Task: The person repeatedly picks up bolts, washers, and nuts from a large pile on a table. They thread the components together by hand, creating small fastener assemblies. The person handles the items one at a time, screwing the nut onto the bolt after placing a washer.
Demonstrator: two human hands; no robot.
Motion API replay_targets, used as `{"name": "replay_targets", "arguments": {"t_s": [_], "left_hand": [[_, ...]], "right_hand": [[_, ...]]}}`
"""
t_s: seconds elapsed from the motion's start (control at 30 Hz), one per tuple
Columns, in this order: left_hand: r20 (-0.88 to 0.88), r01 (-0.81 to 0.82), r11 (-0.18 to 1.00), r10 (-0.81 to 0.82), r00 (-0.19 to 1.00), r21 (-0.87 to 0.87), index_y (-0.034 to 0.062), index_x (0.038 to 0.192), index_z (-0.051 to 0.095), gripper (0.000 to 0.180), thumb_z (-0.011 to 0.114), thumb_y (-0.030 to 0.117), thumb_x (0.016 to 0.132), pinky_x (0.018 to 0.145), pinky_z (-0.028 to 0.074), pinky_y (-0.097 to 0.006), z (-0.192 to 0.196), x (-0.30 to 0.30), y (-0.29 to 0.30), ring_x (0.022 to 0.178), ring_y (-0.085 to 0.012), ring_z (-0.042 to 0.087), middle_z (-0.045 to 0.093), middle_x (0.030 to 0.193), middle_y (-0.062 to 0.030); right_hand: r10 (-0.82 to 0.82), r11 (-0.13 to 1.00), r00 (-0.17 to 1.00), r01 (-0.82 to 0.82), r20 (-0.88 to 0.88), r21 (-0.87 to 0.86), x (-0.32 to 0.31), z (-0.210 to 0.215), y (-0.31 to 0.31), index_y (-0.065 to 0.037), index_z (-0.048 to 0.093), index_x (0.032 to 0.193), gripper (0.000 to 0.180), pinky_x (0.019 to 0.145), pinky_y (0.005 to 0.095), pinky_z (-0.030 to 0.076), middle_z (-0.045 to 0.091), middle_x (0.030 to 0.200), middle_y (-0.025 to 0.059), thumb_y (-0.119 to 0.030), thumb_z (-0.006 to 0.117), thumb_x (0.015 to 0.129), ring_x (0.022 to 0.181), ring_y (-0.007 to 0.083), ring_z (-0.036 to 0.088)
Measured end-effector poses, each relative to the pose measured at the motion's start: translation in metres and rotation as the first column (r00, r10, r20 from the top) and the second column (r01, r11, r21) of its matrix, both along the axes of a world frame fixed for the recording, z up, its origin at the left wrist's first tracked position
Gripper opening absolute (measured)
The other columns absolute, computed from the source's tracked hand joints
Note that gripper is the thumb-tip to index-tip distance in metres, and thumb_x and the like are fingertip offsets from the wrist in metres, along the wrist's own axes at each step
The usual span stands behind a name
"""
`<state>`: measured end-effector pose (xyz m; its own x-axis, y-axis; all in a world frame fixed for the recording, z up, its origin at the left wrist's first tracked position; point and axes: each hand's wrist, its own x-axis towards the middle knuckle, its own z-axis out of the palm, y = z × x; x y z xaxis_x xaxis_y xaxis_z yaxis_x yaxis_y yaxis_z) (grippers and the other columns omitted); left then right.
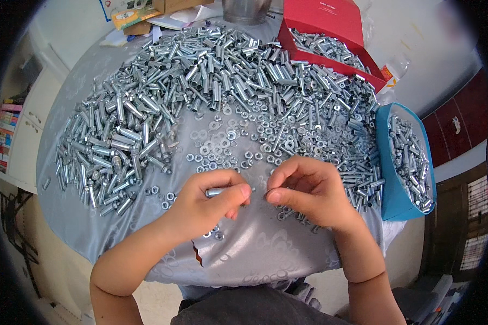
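My left hand [216, 197] is closed around a shiny sleeve anchor bolt [214, 192], whose sleeve end shows by the palm and whose tip pokes out past the thumb. Close to that tip, my right hand [308, 190] pinches a small thin piece, seen edge-on, that looks like a washer [266, 193]. A short gap separates the two. Beyond my hands lie loose nuts [205, 160] and flat washers [218, 142]. A heap of metal sleeves [211, 76] curves round the far side, with assembled anchor bolts [127, 138] at the left.
A red box [322, 16] with metal parts stands at the far right, and a blue fabric bin [398, 197] full of bolts is at the right edge. A metal bucket [245, 10] sits at the back. The grey tablecloth [255, 249] has a tear near my left forearm.
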<state>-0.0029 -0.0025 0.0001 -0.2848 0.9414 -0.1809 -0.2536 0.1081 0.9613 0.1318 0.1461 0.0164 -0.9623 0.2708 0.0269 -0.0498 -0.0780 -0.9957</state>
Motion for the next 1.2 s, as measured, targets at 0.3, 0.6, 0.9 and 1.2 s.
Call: {"name": "replay_targets", "arguments": {"t_s": [0.3,0.6,0.9,1.2], "left_hand": [[-0.086,0.174,0.984,-0.171,0.981,0.028,0.0003,0.079,0.057,0.022,0.054,0.021,0.085,0.057,0.039,-0.020,0.002,0.005,-0.004,0.061,-0.0055,0.047,0.052,0.068,0.0004],[-0.037,0.193,0.978,-0.191,0.981,0.079,0.0004,0.078,0.056,0.019,0.053,0.018,0.085,0.056,0.038,-0.020,0.000,0.001,-0.004,0.061,-0.0054,0.047,0.051,0.066,0.0003],[-0.014,0.121,0.990,-0.121,0.993,0.075,-0.0002,0.078,0.055,0.023,0.050,0.020,0.087,0.057,0.038,-0.021,0.000,-0.002,-0.001,0.060,-0.0063,0.047,0.050,0.062,-0.0005],[0.041,0.091,0.992,-0.095,0.995,0.087,-0.0009,0.080,0.056,0.027,0.056,0.025,0.085,0.058,0.040,-0.021,-0.005,0.000,-0.002,0.061,-0.0072,0.049,0.052,0.065,-0.0014]], "right_hand": [[0.103,0.983,0.995,-0.099,0.014,-0.153,-0.002,-0.002,0.000,0.001,0.056,0.087,0.010,0.069,0.0216,0.044,0.058,0.082,0.0033,0.000,0.061,0.078,0.076,0.0089,0.055],[0.151,0.973,0.989,-0.148,0.001,-0.175,-0.002,-0.005,-0.002,0.000,0.056,0.087,0.012,0.069,0.0221,0.044,0.057,0.084,0.0030,0.001,0.062,0.077,0.078,0.0084,0.054],[-0.052,0.870,0.978,0.143,-0.202,0.472,-0.004,-0.012,-0.007,0.000,0.060,0.083,0.012,0.061,0.0245,0.045,0.060,0.080,0.0080,-0.003,0.066,0.073,0.071,0.0147,0.058],[-0.006,0.749,0.941,0.230,-0.340,0.622,-0.004,-0.006,-0.015,0.000,0.061,0.086,0.016,0.061,0.0295,0.048,0.059,0.078,0.0098,0.000,0.066,0.071,0.069,0.0214,0.059]]}}
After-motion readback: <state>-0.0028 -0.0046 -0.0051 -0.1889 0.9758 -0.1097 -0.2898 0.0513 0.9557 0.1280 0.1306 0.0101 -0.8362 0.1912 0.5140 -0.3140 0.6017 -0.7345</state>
